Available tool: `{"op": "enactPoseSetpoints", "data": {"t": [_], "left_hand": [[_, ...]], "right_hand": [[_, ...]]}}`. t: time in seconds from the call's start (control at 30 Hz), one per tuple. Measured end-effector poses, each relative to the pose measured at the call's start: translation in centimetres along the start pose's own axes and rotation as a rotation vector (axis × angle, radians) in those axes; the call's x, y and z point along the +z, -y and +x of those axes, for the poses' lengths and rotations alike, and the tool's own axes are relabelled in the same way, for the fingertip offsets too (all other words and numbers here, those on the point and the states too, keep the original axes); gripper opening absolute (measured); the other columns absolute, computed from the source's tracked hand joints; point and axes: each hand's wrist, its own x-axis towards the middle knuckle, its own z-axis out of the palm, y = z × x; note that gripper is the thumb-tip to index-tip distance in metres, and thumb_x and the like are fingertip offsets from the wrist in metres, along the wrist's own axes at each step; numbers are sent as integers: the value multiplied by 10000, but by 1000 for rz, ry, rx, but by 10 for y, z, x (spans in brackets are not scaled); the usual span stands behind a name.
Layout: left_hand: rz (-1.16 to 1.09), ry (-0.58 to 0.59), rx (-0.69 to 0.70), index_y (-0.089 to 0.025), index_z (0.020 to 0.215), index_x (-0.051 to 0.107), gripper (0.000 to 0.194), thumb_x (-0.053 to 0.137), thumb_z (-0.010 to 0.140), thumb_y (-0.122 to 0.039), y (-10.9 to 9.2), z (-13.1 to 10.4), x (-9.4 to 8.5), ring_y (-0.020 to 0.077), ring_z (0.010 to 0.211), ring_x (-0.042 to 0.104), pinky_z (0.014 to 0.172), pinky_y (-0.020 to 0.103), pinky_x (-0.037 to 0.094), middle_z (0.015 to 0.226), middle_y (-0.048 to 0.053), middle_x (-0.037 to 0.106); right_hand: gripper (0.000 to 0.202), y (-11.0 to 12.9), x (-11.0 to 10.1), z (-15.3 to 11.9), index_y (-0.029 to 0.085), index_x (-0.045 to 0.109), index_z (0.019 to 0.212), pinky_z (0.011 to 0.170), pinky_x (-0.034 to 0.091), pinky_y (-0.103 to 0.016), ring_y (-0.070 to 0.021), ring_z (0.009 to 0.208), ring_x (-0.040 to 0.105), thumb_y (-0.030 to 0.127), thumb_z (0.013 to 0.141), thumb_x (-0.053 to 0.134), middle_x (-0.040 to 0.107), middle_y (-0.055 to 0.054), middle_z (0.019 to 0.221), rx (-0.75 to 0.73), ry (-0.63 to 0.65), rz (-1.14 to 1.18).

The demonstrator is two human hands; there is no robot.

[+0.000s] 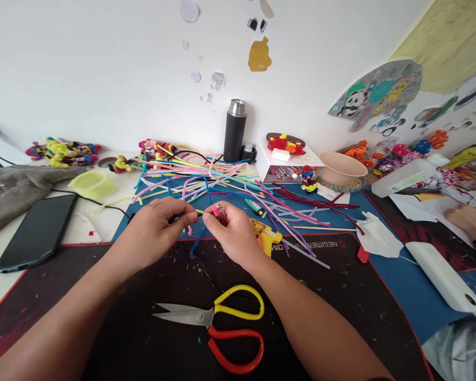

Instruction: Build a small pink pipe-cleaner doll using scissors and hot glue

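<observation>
Beige bowl [343, 166] nr white box [265, 159]; R hand [238, 233] w/ lighter [219, 212].

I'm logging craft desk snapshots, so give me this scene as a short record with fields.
left hand: pinches a thin dark strand
right hand: holds a pink-topped item, fingertips close to the left hand's
near the person: scissors, blades slightly apart, pointing left
beside right wrist: yellow glue gun, partly hidden
beyond hands: loose, colorful fuzzy stems
against wall: black flask
far left: phone, screen dark
right edge: another person's hand
</observation>
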Motion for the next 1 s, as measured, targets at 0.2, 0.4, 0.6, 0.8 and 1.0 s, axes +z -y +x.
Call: {"op": "enactPoseSetpoints", "data": {"t": [0.2,0.4,0.6,0.8,1.0], "left_hand": [[-21,12,-3,-247,838,760,386,567,1001,-540,-1,0,0,250,817,686,762,333,502,830,34,786],[-92,9,-65,-249,849,782,421,604,972,-610,-3,-1,7,255,826,696,752,332,500,852,33,801],[-188,20,-134,-248,869,811,480,661,933,-699,-3,-2,14,265,875,711,787,325,520,900,29,828],[-247,41,-172,-225,819,820,581,651,904,-774,-3,-1,20,247,752,681,693,319,530,774,38,788],[-265,20,-158,-243,834,826,539,679,907,-757,1,-1,20,259,804,713,730,322,562,774,32,790]], "right_hand": [[204,1,2,-1,225,658,865,602,370,-285,-151,644,484,424,908,672,566,39,712,-7,-24,-64],[164,-1,4,-1,225,651,853,612,392,-285,-152,650,509,385,875,681,597,34,724,-17,-90,-35],[191,-1,6,-1,227,631,845,591,379,-283,-146,629,492,413,866,669,576,39,703,11,-115,-5],[196,-1,7,1,227,609,812,597,391,-280,-146,637,492,411,851,667,572,34,700,14,-126,34],[212,-4,5,3,235,622,845,550,355,-272,-132,569,442,436,868,686,492,67,639,76,-87,89]]}}
